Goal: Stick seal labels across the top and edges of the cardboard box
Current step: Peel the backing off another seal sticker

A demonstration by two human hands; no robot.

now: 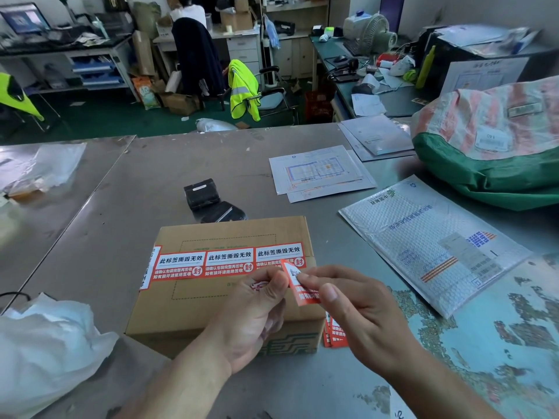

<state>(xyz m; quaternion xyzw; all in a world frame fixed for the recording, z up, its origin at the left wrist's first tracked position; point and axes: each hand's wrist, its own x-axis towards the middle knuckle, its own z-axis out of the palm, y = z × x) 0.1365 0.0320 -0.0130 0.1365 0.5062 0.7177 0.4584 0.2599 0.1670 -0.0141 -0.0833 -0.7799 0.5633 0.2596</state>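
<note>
A brown cardboard box sits on the grey table in front of me. Three red-and-white seal labels run in a row across its top, and another one folds over the left edge. Above the box's near right part, both hands hold a loose red seal label. My right hand pinches it with thumb and forefinger. My left hand pinches its backing paper at the left side. A small stack of spare labels lies on the table by the box's right side.
Two black handheld devices lie behind the box. A silver bubble mailer and printed sheets lie to the right, a large striped sack beyond them. White plastic wrap sits at the near left.
</note>
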